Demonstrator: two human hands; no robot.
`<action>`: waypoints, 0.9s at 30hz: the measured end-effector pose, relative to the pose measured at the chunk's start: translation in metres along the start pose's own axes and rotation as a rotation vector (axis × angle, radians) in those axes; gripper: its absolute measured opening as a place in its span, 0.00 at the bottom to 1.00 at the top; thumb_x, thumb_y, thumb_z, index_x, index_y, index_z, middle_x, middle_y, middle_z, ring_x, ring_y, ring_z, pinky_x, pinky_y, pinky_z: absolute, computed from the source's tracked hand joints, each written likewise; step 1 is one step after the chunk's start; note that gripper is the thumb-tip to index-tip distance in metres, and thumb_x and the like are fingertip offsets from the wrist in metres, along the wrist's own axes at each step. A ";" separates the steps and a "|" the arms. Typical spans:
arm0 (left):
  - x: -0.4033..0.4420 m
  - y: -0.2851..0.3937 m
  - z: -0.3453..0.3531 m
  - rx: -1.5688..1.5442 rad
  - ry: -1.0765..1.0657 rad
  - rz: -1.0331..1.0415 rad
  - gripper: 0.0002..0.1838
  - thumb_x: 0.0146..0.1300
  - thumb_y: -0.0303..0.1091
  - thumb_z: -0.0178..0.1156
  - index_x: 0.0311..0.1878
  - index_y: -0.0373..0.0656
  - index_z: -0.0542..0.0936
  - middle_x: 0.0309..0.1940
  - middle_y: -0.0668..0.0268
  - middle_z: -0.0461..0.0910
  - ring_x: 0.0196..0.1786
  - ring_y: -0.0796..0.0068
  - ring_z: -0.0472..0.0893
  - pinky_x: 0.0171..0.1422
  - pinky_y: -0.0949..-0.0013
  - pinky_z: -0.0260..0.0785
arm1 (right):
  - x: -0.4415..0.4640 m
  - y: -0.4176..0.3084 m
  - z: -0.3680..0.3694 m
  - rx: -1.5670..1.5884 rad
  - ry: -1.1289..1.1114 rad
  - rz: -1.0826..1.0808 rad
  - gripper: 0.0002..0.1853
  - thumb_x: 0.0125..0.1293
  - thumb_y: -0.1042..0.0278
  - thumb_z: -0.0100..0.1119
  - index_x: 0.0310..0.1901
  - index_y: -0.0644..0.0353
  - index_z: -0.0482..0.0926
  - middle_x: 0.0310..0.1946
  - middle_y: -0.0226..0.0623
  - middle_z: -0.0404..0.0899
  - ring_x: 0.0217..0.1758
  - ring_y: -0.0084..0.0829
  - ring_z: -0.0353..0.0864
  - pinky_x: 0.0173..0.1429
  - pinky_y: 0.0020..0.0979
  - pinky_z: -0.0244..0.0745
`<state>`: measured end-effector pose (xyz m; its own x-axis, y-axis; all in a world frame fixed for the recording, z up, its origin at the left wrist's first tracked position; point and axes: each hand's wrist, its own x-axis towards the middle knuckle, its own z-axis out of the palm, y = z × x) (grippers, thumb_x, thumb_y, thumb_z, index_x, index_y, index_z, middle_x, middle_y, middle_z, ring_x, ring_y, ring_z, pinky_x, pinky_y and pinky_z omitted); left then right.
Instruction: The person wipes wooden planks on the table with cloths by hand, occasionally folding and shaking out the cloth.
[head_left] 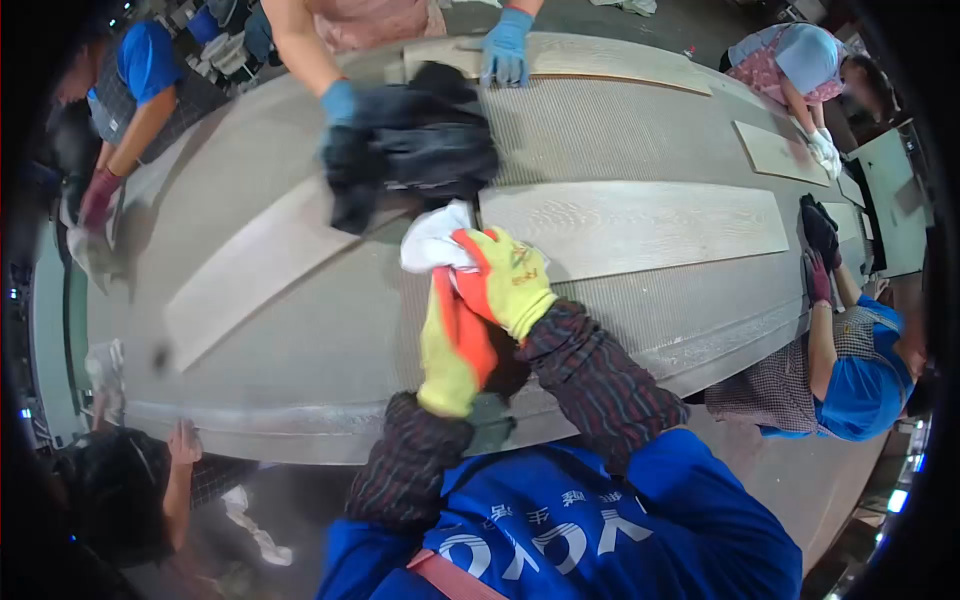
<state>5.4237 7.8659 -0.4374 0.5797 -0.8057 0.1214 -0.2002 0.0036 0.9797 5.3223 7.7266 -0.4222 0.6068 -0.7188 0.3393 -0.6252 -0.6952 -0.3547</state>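
A white cloth (437, 238) is bunched between my two hands, above the ribbed table (370, 300). My left hand (455, 345), in a yellow and orange glove, grips its lower side. My right hand (508, 280), gloved alike, has its fingers closed on the cloth from the right. Just right of the cloth lies a long pale wood-grain board (640, 225). Another pale board (270, 265) lies at a slant on the left. Beyond my hands, a blue-gloved hand of a person opposite holds a dark cloth (430, 140).
The person opposite rests another blue-gloved hand (507, 48) on a far board (620, 62). Co-workers stand at the left and right edges, their gloved hands over the table. A small board (780, 153) lies at the far right. Another person's hand (184, 443) is at the lower left edge.
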 end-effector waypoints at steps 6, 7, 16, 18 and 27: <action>0.083 -0.050 -0.250 0.429 0.677 -0.011 0.28 0.79 0.28 0.57 0.79 0.34 0.66 0.75 0.50 0.70 0.72 0.56 0.76 0.74 0.59 0.69 | 0.012 0.170 -0.047 1.182 0.228 0.739 0.23 0.81 0.56 0.48 0.66 0.62 0.79 0.58 0.47 0.86 0.63 0.41 0.85 0.71 0.43 0.77; 0.093 -0.063 -0.282 0.437 0.663 -0.016 0.28 0.79 0.28 0.57 0.79 0.34 0.66 0.75 0.50 0.70 0.72 0.56 0.76 0.74 0.59 0.69 | 0.014 0.199 -0.049 1.562 0.435 0.941 0.27 0.83 0.51 0.43 0.67 0.64 0.78 0.59 0.47 0.86 0.63 0.40 0.85 0.71 0.42 0.77; 0.135 -0.102 -0.342 0.877 0.330 -0.066 0.26 0.81 0.35 0.57 0.76 0.34 0.71 0.76 0.49 0.71 0.76 0.57 0.73 0.76 0.59 0.68 | 0.004 0.094 -0.019 0.552 0.276 0.747 0.24 0.79 0.52 0.50 0.57 0.67 0.82 0.53 0.52 0.87 0.56 0.43 0.88 0.61 0.45 0.84; 0.120 -0.109 -0.338 0.577 0.207 -0.030 0.24 0.82 0.32 0.56 0.75 0.32 0.71 0.75 0.49 0.72 0.75 0.57 0.74 0.76 0.59 0.68 | 0.044 0.073 -0.055 0.011 0.068 0.708 0.23 0.79 0.52 0.51 0.57 0.65 0.82 0.54 0.49 0.86 0.57 0.43 0.87 0.61 0.46 0.84; 0.113 -0.094 -0.330 0.691 0.394 0.117 0.25 0.78 0.30 0.61 0.72 0.27 0.72 0.72 0.44 0.74 0.73 0.50 0.76 0.78 0.55 0.67 | 0.028 -0.066 0.026 0.472 -0.035 0.047 0.19 0.64 0.64 0.74 0.56 0.59 0.87 0.47 0.43 0.88 0.49 0.42 0.89 0.56 0.41 0.84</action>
<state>5.7689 7.9702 -0.4627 0.7351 -0.5543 0.3903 -0.6455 -0.3962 0.6530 5.3934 7.7524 -0.4118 0.6049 -0.7430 0.2866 -0.3656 -0.5788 -0.7289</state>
